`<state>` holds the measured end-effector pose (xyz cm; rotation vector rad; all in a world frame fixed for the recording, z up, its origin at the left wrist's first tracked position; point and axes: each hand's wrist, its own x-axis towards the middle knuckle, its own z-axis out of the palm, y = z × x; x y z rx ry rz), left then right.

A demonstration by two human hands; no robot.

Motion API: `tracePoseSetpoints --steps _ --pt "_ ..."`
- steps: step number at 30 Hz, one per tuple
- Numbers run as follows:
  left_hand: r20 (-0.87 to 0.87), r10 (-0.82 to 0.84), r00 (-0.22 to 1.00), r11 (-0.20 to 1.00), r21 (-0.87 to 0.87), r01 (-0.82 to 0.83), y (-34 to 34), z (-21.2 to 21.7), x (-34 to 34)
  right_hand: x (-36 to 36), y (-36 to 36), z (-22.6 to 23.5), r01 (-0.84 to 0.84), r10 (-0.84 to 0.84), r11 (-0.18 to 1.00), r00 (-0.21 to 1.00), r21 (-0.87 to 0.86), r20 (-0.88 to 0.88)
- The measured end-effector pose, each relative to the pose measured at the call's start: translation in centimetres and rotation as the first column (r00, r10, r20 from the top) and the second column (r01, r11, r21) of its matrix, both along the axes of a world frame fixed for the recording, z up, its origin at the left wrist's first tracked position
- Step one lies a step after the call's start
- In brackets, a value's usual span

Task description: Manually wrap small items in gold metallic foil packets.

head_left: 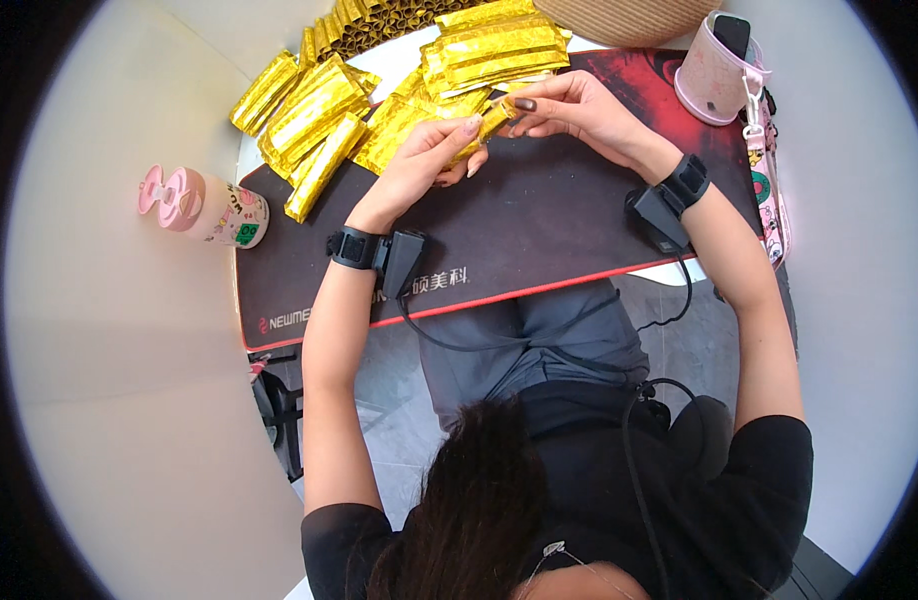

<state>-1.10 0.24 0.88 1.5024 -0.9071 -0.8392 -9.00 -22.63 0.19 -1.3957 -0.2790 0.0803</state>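
Note:
My left hand (426, 155) is closed around a narrow folded piece of gold foil paper (494, 120), held slanting up to the right above the mat. The thumb and fingers of my right hand (579, 108) pinch its upper end. Part of the piece is hidden behind my left fingers. Right behind my hands lie loose gold foil sheets (384, 130). A thick stack of flat gold foil pieces (504, 55) rests on the far side, and another bundle (314, 115) spreads to the left, with one long piece (324, 168) at its near edge.
Many rolled gold tubes (379, 28) are piled at the back, beside a round woven tray (629, 15). A pink-lidded bottle (214, 208) stands left of the black mat (539, 215). At the right are a pink cup (714, 75) holding a dark object and a patterned strap (766, 190). Cables (479, 347) hang from my wrist devices.

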Motion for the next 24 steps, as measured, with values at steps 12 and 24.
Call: tracePoseSetpoints --steps 12,24 --pt "0.045 0.008 0.999 0.998 0.061 -0.011 -0.08 0.06 -0.07 0.26 -0.18 0.12 0.035 -0.01 0.966 0.995 -0.254 0.098" --pt "0.051 0.006 0.999 0.998 0.059 -0.009 -0.17 0.0 -0.07 0.47 -0.41 -0.46 0.002 0.0 0.984 1.0 -0.177 0.016"
